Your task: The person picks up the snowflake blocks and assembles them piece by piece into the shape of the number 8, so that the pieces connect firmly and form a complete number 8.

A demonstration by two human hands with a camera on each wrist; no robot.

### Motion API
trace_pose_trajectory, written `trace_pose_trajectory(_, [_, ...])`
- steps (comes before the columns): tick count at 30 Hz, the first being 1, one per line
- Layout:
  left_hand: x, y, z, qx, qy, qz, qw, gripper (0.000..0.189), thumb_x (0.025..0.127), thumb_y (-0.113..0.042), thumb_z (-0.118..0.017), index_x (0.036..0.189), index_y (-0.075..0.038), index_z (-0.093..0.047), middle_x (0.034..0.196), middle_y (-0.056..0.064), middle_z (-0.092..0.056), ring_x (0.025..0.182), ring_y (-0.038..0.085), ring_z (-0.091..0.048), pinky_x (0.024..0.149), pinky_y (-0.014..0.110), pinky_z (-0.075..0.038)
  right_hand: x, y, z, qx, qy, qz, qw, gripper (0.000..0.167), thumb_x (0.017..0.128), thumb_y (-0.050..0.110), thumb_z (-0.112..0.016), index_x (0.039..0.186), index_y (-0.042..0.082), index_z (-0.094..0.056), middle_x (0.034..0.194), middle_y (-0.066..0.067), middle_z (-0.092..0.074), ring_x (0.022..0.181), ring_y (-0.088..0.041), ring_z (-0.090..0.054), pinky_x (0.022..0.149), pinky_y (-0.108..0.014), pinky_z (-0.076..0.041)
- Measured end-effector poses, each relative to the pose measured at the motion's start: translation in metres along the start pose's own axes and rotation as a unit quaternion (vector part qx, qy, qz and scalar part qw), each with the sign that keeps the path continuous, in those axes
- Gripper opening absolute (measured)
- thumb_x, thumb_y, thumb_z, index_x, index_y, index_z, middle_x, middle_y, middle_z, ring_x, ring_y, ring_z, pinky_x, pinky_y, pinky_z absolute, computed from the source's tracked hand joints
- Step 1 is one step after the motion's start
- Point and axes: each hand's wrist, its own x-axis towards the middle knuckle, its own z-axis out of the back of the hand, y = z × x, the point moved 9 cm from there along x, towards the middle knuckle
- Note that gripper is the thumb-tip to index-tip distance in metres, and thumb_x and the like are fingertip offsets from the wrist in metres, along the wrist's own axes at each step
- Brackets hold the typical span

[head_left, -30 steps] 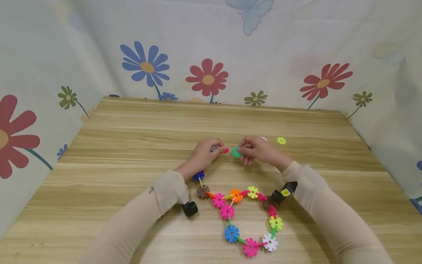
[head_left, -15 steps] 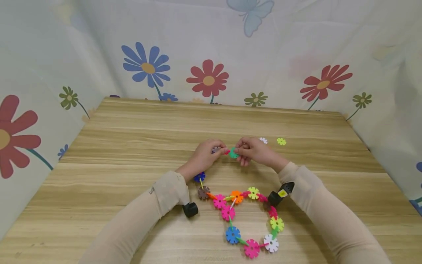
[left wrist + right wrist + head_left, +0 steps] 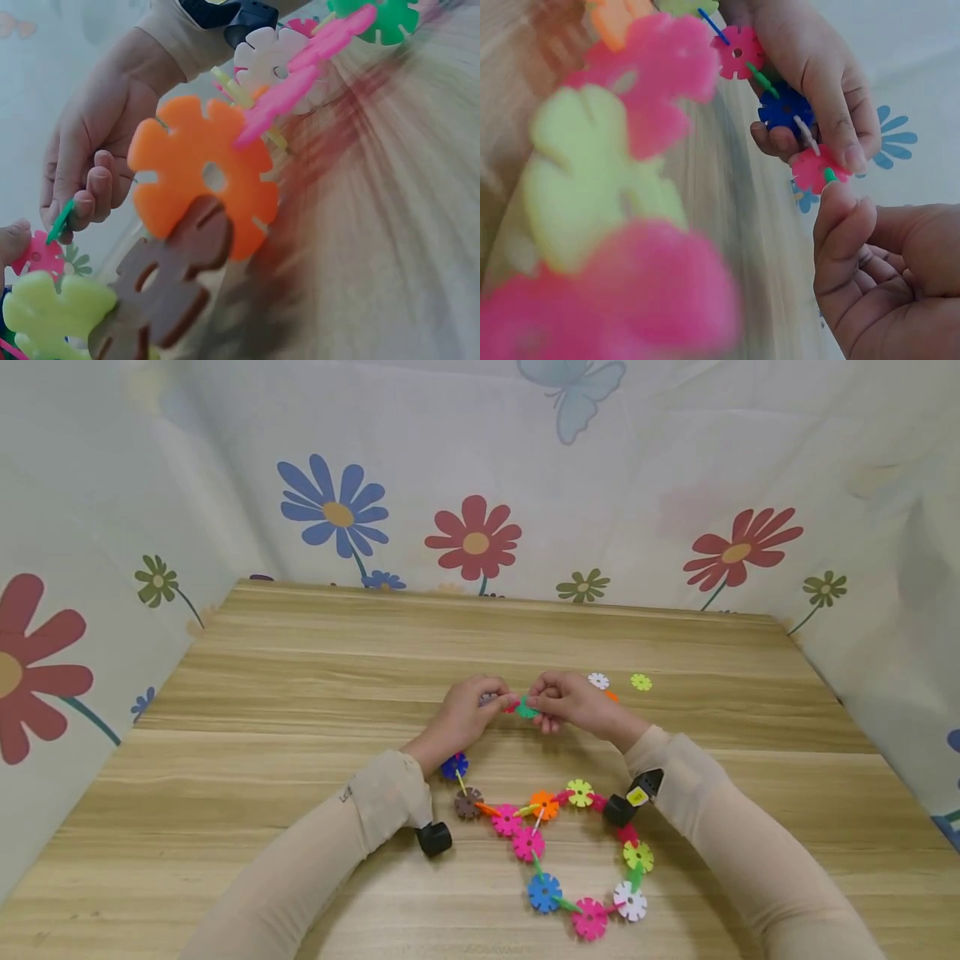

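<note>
My left hand (image 3: 468, 712) pinches a pink notched flower disc (image 3: 816, 169) at the end of a linked chain. My right hand (image 3: 576, 703) holds a green flower disc (image 3: 527, 707) between thumb and finger. In the right wrist view, the green disc's edge meets the pink disc; how deep it sits in a slot is hidden by the fingers. From under my left hand the chain runs through a dark blue disc (image 3: 454, 766) and a brown disc (image 3: 468, 803) into a closed loop of several coloured discs, among them a blue one (image 3: 544, 893).
Behind my right hand lie a loose white disc (image 3: 598, 681), a yellow-green disc (image 3: 641, 682) and a partly hidden orange disc (image 3: 612, 696). The wooden table (image 3: 300, 652) ends at a flower-printed cloth (image 3: 637, 468). The loop lies between my forearms.
My right hand has moved left, bringing the green disc from apart to touching the pink disc. The chain's loop has shifted slightly right. The loose white and orange discs show more.
</note>
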Motion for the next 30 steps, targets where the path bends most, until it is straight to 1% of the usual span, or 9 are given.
trace_pose_trajectory(6, [0.0, -0.003, 0.0, -0.007, -0.005, -0.015, 0.9999, 0.021, 0.095, -0.027, -0.06, 0.084, -0.011, -0.068, 0.088, 0.005, -0.066, 0.08, 0.018, -0.055, 0.074, 0.03, -0.045, 0.0, 0.001, -0.001, 0.006, 0.024, 0.011, 0.9996, 0.014, 0.101, 0.008, -0.046, 0.104, -0.005, -0.05, 0.074, -0.004, -0.062, 0.058, -0.007, -0.057, 0.056, -0.022, -0.048])
trace_pose_trajectory(10, [-0.001, -0.009, 0.001, -0.003, -0.007, -0.026, 0.9996, 0.021, 0.095, -0.027, -0.06, 0.082, -0.011, -0.067, 0.086, 0.004, -0.066, 0.077, 0.017, -0.054, 0.072, 0.029, -0.044, 0.001, 0.002, -0.002, 0.014, 0.036, 0.024, 0.999, 0.014, 0.101, 0.007, -0.045, 0.104, -0.005, -0.05, 0.074, -0.002, -0.06, 0.059, -0.007, -0.055, 0.056, -0.022, -0.046])
trace_pose_trajectory(13, [-0.002, -0.01, 0.002, -0.003, -0.011, -0.02, 0.9997, 0.021, 0.094, -0.027, -0.06, 0.083, -0.011, -0.066, 0.086, 0.005, -0.066, 0.076, 0.016, -0.054, 0.071, 0.029, -0.044, 0.002, 0.001, -0.002, 0.019, 0.035, 0.023, 0.9989, 0.014, 0.101, 0.007, -0.045, 0.105, -0.005, -0.051, 0.074, -0.002, -0.06, 0.059, -0.006, -0.055, 0.056, -0.022, -0.046])
trace_pose_trajectory(16, [0.0, -0.002, 0.001, -0.016, -0.014, 0.0, 0.9998, 0.021, 0.094, -0.03, -0.061, 0.088, -0.011, -0.068, 0.088, 0.005, -0.067, 0.074, 0.016, -0.053, 0.067, 0.027, -0.043, 0.004, -0.001, 0.0, 0.019, 0.022, 0.018, 0.9994, 0.016, 0.101, 0.008, -0.046, 0.106, -0.006, -0.052, 0.075, -0.004, -0.061, 0.059, -0.007, -0.055, 0.055, -0.022, -0.046])
trace_pose_trajectory(20, [0.003, 0.008, -0.003, -0.028, 0.002, 0.019, 0.9994, 0.025, 0.093, -0.034, -0.063, 0.109, -0.015, -0.068, 0.096, 0.004, -0.069, 0.079, 0.015, -0.057, 0.067, 0.026, -0.045, 0.008, -0.004, 0.003, 0.018, 0.01, 0.006, 0.9998, 0.02, 0.101, 0.008, -0.046, 0.11, -0.008, -0.054, 0.076, -0.005, -0.062, 0.059, -0.007, -0.057, 0.055, -0.022, -0.048])
trace_pose_trajectory(23, [0.004, 0.008, -0.003, -0.025, 0.018, 0.021, 0.9993, 0.037, 0.088, -0.035, -0.069, 0.121, -0.017, -0.064, 0.099, 0.004, -0.069, 0.08, 0.015, -0.059, 0.067, 0.026, -0.047, 0.01, -0.005, 0.004, 0.018, 0.016, -0.002, 0.9997, 0.023, 0.101, 0.009, -0.047, 0.115, -0.008, -0.053, 0.078, -0.004, -0.064, 0.062, -0.008, -0.06, 0.058, -0.023, -0.051])
trace_pose_trajectory(25, [0.004, 0.006, -0.003, -0.017, 0.027, 0.013, 0.9994, 0.042, 0.086, -0.032, -0.073, 0.123, -0.016, -0.063, 0.094, 0.004, -0.068, 0.074, 0.014, -0.057, 0.064, 0.024, -0.045, 0.011, -0.007, 0.006, 0.019, 0.02, -0.007, 0.9996, 0.026, 0.1, 0.01, -0.049, 0.118, -0.008, -0.054, 0.08, -0.004, -0.066, 0.064, -0.009, -0.061, 0.06, -0.024, -0.053])
trace_pose_trajectory(28, [0.003, 0.002, -0.003, -0.001, 0.044, 0.0, 0.999, 0.043, 0.084, -0.029, -0.074, 0.123, -0.015, -0.062, 0.081, 0.003, -0.063, 0.064, 0.013, -0.051, 0.057, 0.023, -0.041, 0.011, -0.008, 0.009, 0.016, 0.028, -0.011, 0.9994, 0.03, 0.099, 0.012, -0.051, 0.12, -0.009, -0.054, 0.084, -0.007, -0.067, 0.068, -0.01, -0.063, 0.064, -0.026, -0.055])
trace_pose_trajectory(30, [0.004, 0.001, -0.005, 0.006, 0.056, -0.008, 0.9984, 0.041, 0.085, -0.027, -0.073, 0.123, -0.014, -0.062, 0.078, 0.003, -0.06, 0.062, 0.013, -0.05, 0.056, 0.023, -0.041, 0.01, -0.009, 0.013, 0.015, 0.025, -0.014, 0.9995, 0.031, 0.099, 0.012, -0.051, 0.121, -0.01, -0.053, 0.087, -0.011, -0.068, 0.069, -0.01, -0.064, 0.066, -0.026, -0.055])
